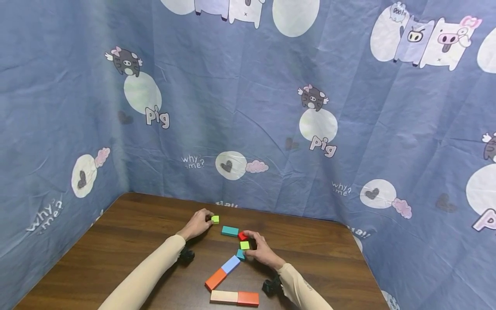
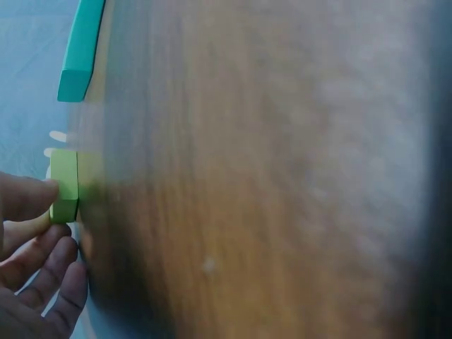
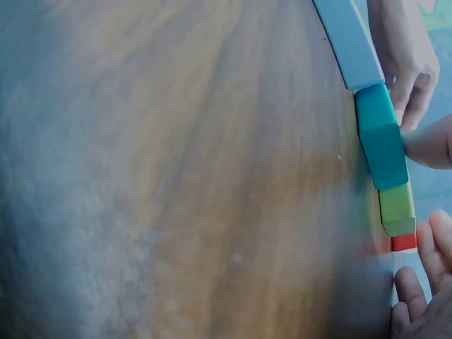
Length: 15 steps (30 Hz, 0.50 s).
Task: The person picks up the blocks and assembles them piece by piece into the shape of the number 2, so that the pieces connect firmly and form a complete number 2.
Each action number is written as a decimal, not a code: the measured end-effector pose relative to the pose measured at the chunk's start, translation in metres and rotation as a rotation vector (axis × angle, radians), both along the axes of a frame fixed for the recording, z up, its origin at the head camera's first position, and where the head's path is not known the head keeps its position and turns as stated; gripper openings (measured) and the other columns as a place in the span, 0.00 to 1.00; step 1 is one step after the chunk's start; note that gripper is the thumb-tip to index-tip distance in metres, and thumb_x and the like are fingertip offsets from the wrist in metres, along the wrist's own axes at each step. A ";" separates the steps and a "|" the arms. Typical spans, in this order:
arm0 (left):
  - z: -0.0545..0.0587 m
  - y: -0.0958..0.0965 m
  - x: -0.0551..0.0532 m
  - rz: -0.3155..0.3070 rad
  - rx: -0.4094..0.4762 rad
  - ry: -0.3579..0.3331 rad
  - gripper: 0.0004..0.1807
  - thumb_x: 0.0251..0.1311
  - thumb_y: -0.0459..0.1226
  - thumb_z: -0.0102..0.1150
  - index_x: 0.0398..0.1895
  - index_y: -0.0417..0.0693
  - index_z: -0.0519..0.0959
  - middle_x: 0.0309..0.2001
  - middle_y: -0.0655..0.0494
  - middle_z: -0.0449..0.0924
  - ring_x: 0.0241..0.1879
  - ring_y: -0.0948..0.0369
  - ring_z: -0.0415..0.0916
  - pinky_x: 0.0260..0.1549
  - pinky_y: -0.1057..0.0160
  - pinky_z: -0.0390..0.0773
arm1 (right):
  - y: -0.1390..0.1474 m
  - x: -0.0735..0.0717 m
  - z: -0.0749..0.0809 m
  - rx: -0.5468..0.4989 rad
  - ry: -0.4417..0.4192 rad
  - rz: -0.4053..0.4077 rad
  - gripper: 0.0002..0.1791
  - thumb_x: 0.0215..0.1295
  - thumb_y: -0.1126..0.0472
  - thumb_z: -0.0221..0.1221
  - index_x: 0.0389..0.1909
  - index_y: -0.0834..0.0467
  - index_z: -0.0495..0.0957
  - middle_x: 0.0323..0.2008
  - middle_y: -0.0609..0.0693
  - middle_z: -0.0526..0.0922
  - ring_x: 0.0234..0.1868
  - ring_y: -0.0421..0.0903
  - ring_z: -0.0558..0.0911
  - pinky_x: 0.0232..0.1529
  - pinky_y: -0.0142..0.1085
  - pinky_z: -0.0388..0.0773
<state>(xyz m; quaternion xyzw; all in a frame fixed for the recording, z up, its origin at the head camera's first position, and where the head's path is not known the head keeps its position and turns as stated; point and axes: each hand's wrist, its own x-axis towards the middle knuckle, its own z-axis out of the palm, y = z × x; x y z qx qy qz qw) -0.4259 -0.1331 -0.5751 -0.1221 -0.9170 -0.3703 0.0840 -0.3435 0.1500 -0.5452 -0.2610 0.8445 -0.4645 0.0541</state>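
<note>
My left hand pinches a lime green cube at the far side of the table, thumb on one face in the left wrist view. A teal rectangular block lies just right of it. My right hand spans a short row of three small blocks: a red one, a lime green one and a teal one. Its thumb touches the teal end, and its index finger is at the red end. A blue block meets the teal end, followed by an orange block.
Closer to me, a pale wood block and a red-orange block lie end to end on the brown wooden table. A blue patterned cloth hangs behind the table and along its sides.
</note>
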 end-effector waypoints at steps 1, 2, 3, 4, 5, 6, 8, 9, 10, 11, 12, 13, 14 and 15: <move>0.000 0.000 0.001 -0.004 0.005 -0.003 0.14 0.58 0.32 0.62 0.48 0.35 0.79 0.43 0.47 0.78 0.42 0.54 0.76 0.44 0.53 0.76 | 0.000 0.000 0.000 0.001 0.003 0.001 0.34 0.53 0.68 0.64 0.62 0.67 0.65 0.59 0.66 0.70 0.60 0.62 0.63 0.58 0.52 0.57; 0.001 0.000 0.002 -0.009 0.008 -0.006 0.14 0.58 0.32 0.62 0.48 0.35 0.79 0.43 0.47 0.78 0.43 0.54 0.76 0.44 0.52 0.75 | 0.001 -0.001 0.000 0.001 0.004 0.001 0.35 0.53 0.68 0.65 0.63 0.67 0.65 0.59 0.66 0.70 0.60 0.62 0.63 0.57 0.52 0.57; 0.002 0.000 0.004 -0.014 0.011 -0.007 0.14 0.59 0.32 0.62 0.48 0.36 0.79 0.43 0.47 0.78 0.43 0.54 0.76 0.45 0.52 0.75 | 0.001 -0.001 -0.001 0.003 0.005 0.001 0.35 0.53 0.68 0.65 0.63 0.67 0.65 0.59 0.66 0.70 0.59 0.61 0.63 0.57 0.52 0.57; 0.002 -0.001 0.005 -0.020 0.013 -0.009 0.14 0.59 0.32 0.62 0.48 0.36 0.79 0.43 0.47 0.78 0.43 0.54 0.76 0.45 0.52 0.75 | 0.001 -0.001 -0.001 0.005 0.004 0.000 0.35 0.53 0.68 0.65 0.63 0.66 0.65 0.59 0.65 0.70 0.59 0.61 0.63 0.57 0.52 0.57; 0.002 -0.001 0.005 -0.026 0.011 -0.005 0.14 0.59 0.32 0.62 0.48 0.36 0.79 0.43 0.48 0.78 0.43 0.54 0.76 0.45 0.52 0.75 | 0.001 -0.002 -0.001 0.007 0.001 -0.001 0.35 0.53 0.67 0.65 0.63 0.66 0.65 0.59 0.65 0.70 0.60 0.61 0.63 0.58 0.52 0.57; 0.002 -0.002 0.006 -0.032 0.013 -0.007 0.14 0.59 0.32 0.62 0.48 0.36 0.79 0.43 0.48 0.78 0.43 0.55 0.76 0.46 0.53 0.75 | 0.001 -0.002 -0.001 0.007 0.001 -0.001 0.35 0.53 0.67 0.65 0.63 0.66 0.65 0.59 0.65 0.70 0.59 0.60 0.63 0.57 0.52 0.57; 0.002 -0.003 0.007 -0.050 0.011 0.002 0.14 0.59 0.31 0.62 0.47 0.36 0.80 0.43 0.48 0.79 0.43 0.55 0.76 0.46 0.53 0.76 | 0.002 -0.002 -0.001 0.007 -0.003 -0.001 0.35 0.53 0.67 0.65 0.63 0.66 0.65 0.59 0.65 0.70 0.59 0.60 0.63 0.57 0.52 0.57; 0.002 -0.003 0.007 -0.059 0.012 0.005 0.14 0.58 0.31 0.62 0.47 0.37 0.80 0.43 0.48 0.79 0.43 0.55 0.76 0.45 0.53 0.76 | 0.002 -0.002 -0.001 0.007 -0.002 0.001 0.35 0.53 0.67 0.65 0.63 0.66 0.65 0.59 0.65 0.70 0.59 0.60 0.63 0.57 0.51 0.57; 0.001 -0.004 0.007 -0.067 0.010 0.011 0.14 0.58 0.31 0.62 0.47 0.37 0.80 0.43 0.49 0.79 0.43 0.56 0.76 0.45 0.53 0.76 | 0.002 -0.002 -0.001 0.006 -0.001 0.003 0.35 0.53 0.67 0.65 0.63 0.66 0.65 0.59 0.65 0.70 0.59 0.60 0.63 0.57 0.51 0.57; 0.000 -0.004 0.007 -0.073 0.006 0.016 0.14 0.58 0.31 0.63 0.47 0.37 0.80 0.43 0.49 0.79 0.43 0.56 0.76 0.45 0.53 0.76 | 0.002 -0.001 -0.001 0.004 -0.001 0.004 0.35 0.53 0.67 0.65 0.63 0.66 0.65 0.59 0.65 0.70 0.59 0.60 0.63 0.57 0.51 0.58; -0.001 -0.005 0.007 -0.082 0.006 0.016 0.13 0.58 0.31 0.63 0.47 0.38 0.80 0.43 0.49 0.79 0.42 0.57 0.76 0.45 0.54 0.76 | 0.001 -0.001 -0.001 0.003 0.000 0.005 0.35 0.53 0.67 0.65 0.63 0.66 0.65 0.59 0.65 0.70 0.59 0.60 0.63 0.57 0.50 0.57; -0.001 -0.005 0.007 -0.090 0.002 0.026 0.13 0.57 0.31 0.63 0.47 0.38 0.81 0.43 0.50 0.79 0.43 0.57 0.76 0.45 0.54 0.75 | 0.001 -0.001 -0.001 0.001 -0.003 0.006 0.35 0.53 0.68 0.65 0.63 0.66 0.65 0.59 0.65 0.70 0.59 0.60 0.63 0.57 0.50 0.57; -0.002 -0.006 0.008 -0.098 -0.002 0.032 0.13 0.57 0.32 0.63 0.47 0.39 0.81 0.43 0.50 0.80 0.43 0.57 0.76 0.46 0.53 0.75 | 0.001 -0.001 -0.001 0.002 -0.006 0.005 0.35 0.53 0.67 0.65 0.63 0.66 0.65 0.60 0.65 0.70 0.59 0.60 0.63 0.57 0.51 0.57; -0.002 -0.006 0.008 -0.105 -0.009 0.044 0.13 0.57 0.32 0.63 0.47 0.39 0.81 0.43 0.51 0.80 0.43 0.57 0.76 0.46 0.53 0.75 | 0.001 -0.001 -0.001 0.000 -0.006 0.005 0.35 0.53 0.68 0.65 0.63 0.66 0.65 0.60 0.65 0.70 0.59 0.60 0.63 0.57 0.51 0.57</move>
